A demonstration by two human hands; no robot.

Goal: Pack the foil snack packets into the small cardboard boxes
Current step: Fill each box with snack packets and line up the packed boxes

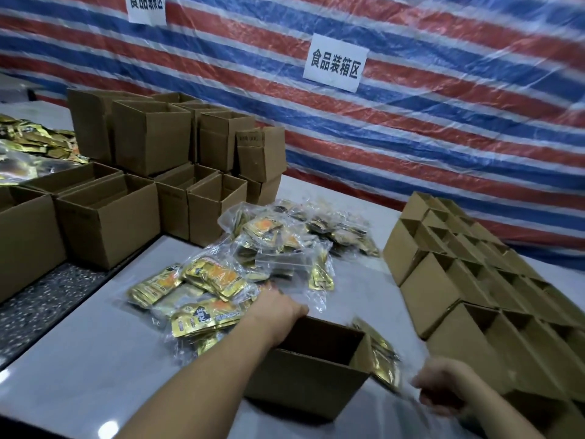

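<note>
Gold foil packets (202, 286) heaped in clear bags — open brown box (311, 369) just beside

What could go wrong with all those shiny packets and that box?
The left hand reaches into a loose pile in slippery clear bags, so packets might slide toward the table edge. By the right hand, blurred gold packets sit outside the box wall; they could miss the opening and drop beside it.

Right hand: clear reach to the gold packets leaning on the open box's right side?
Probably yes. The right hand sits just right of the gold packets, with nothing visible between them. The open box is on their far side, and the left hand is away at the packet pile.
</note>
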